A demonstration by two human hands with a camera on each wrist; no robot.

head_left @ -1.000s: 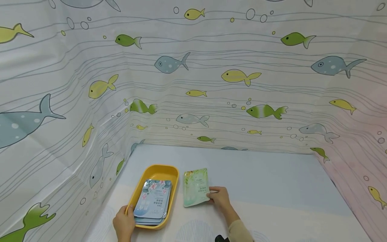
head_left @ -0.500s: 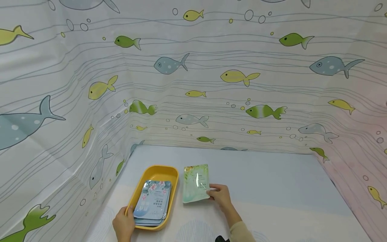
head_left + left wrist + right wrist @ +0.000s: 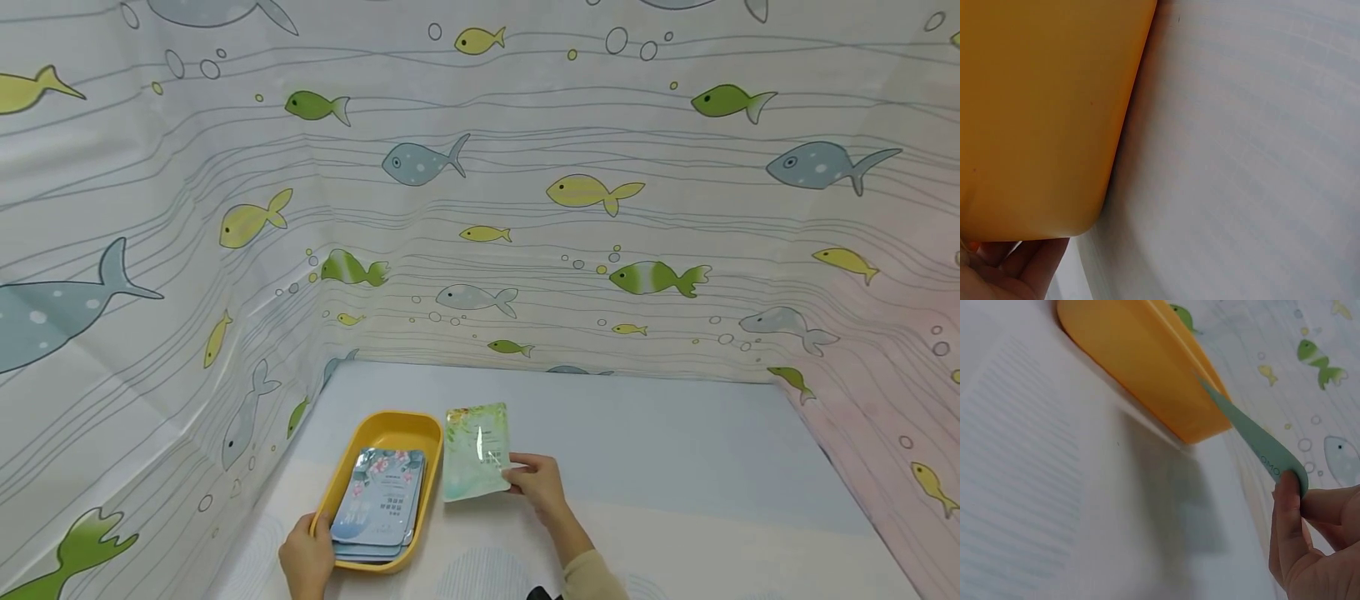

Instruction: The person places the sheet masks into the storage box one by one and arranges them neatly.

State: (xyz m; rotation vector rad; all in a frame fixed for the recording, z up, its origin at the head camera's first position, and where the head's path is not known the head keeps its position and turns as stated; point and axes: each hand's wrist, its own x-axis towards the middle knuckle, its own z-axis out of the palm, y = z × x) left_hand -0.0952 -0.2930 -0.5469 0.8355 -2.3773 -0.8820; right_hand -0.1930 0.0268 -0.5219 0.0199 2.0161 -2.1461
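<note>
My right hand pinches a green sachet with a leafy print by its right edge, between thumb and fingers. In the right wrist view the sachet appears nearly edge-on, raised off the table with its shadow below. It is just right of a yellow plastic tray. My left hand grips the tray's near left rim; in the left wrist view its fingers go under the rim. Inside the tray lies a small stack of blue flowered sachets.
The tray stands on a pale blue and white table surface. Walls with a fish print rise behind and at both sides; the left wall runs close to the tray. A small black object shows at the bottom edge.
The green sachet has come up off the table and moved left toward the tray in my right hand. My left hand and the tray have stayed in place.
</note>
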